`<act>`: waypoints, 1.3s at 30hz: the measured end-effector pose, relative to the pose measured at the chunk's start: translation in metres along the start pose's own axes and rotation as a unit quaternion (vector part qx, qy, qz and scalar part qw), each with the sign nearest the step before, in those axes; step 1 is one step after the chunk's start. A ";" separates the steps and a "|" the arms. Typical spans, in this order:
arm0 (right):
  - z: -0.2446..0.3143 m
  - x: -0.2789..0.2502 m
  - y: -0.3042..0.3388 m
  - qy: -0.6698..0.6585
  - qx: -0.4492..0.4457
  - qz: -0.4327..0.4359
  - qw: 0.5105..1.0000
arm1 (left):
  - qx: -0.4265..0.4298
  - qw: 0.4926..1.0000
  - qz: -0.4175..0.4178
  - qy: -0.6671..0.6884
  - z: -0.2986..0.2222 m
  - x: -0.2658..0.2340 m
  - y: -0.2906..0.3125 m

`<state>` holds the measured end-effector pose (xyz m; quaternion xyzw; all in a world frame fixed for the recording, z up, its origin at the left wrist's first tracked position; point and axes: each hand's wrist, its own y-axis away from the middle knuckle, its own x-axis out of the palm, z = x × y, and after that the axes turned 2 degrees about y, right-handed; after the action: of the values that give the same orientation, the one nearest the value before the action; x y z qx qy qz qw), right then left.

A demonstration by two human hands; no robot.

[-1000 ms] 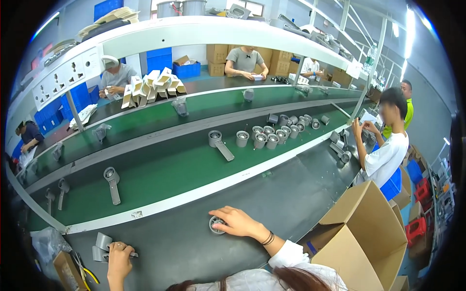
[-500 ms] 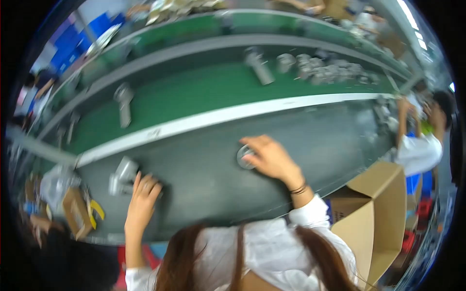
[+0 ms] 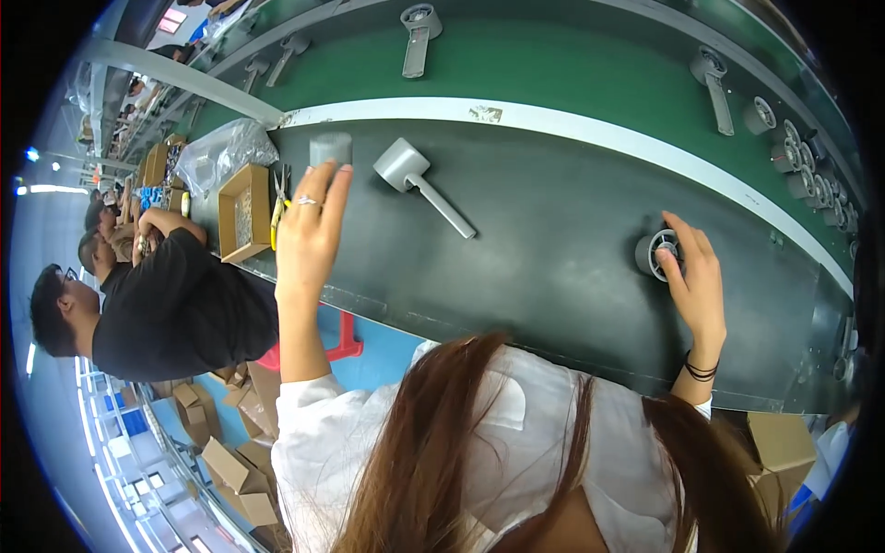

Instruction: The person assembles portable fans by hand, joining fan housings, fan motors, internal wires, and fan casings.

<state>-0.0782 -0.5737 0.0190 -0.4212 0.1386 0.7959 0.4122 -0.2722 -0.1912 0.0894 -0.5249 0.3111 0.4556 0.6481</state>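
Note:
My left hand [image 3: 312, 226] reaches over the near left of the dark work surface with its fingers stretched out and a ring on one. Just beyond its fingertips is a grey rounded part [image 3: 331, 147], blurred; whether they touch is unclear. To its right lies a grey handheld fan casing [image 3: 403, 164] with a long slim handle [image 3: 444, 208] pointing toward me. My right hand [image 3: 695, 281], with dark bands at the wrist, grips a round grey fan housing [image 3: 644, 255]; its thumb lies across the open face and its fingers are at the far rim.
A white rail [image 3: 572, 129] separates the work surface from a green conveyor belt [image 3: 553, 64] bearing fan bodies [image 3: 417, 46] and several round housings [image 3: 802, 170]. At left are a small-parts cardboard box [image 3: 241, 207], yellow-handled pliers [image 3: 278, 207], a plastic bag [image 3: 226, 157] and a co-worker in black [image 3: 180, 300].
The view has swung left. My left hand has come away from the handled fan casing and now reaches by the grey rounded part. My right hand remains at the round fan housing.

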 end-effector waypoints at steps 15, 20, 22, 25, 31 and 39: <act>-0.006 -0.002 0.003 0.050 -0.029 -0.024 0.998 | -0.344 0.426 -0.081 0.833 -0.095 0.056 -0.048; -0.006 -0.003 0.001 0.055 -0.007 -0.017 0.998 | -0.388 0.248 0.128 0.878 -0.117 0.079 -0.053; -0.006 -0.004 0.000 0.056 0.013 -0.005 0.998 | -0.375 0.248 0.143 0.882 -0.125 0.078 -0.059; -0.001 -0.011 0.004 0.082 0.024 0.000 0.996 | -0.375 0.287 0.142 0.870 -0.138 0.071 -0.067; -0.013 -0.003 0.006 0.081 -0.074 -0.081 0.991 | -0.412 0.327 0.137 0.839 -0.150 0.080 -0.062; 0.007 -0.014 0.014 0.054 -0.029 -0.010 0.998 | -0.347 0.375 0.224 0.830 -0.142 0.092 -0.058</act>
<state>-0.0884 -0.5860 0.0330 -0.4766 0.1328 0.7716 0.3999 -0.1722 -0.3061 -0.0054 -0.7305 0.6138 -0.0114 -0.2992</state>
